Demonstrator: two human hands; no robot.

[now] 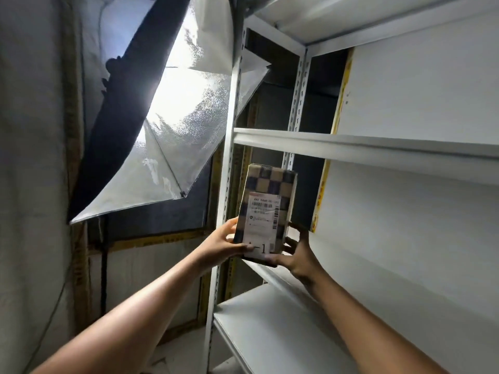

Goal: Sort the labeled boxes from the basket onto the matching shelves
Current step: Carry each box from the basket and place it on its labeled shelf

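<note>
Upper left of frame: lit softbox (pixel 172 125), silver-lined, angled toward the shelving. Lower centre: left hand (pixel 224 245), fingers and thumb clasping the left edge of a checkered box (pixel 266 209). Box upright, white shipping label (pixel 262 225) marked "1", at the front left corner of the white metal shelving unit (pixel 378 147). Right hand (pixel 295 255) grips its lower right corner.

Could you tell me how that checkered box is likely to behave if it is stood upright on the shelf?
The checkered box looks stiff, its edges straight. Standing tall and narrow, it may tip easily. Held by fingertips of the left hand and right hand, it seems light.
</note>
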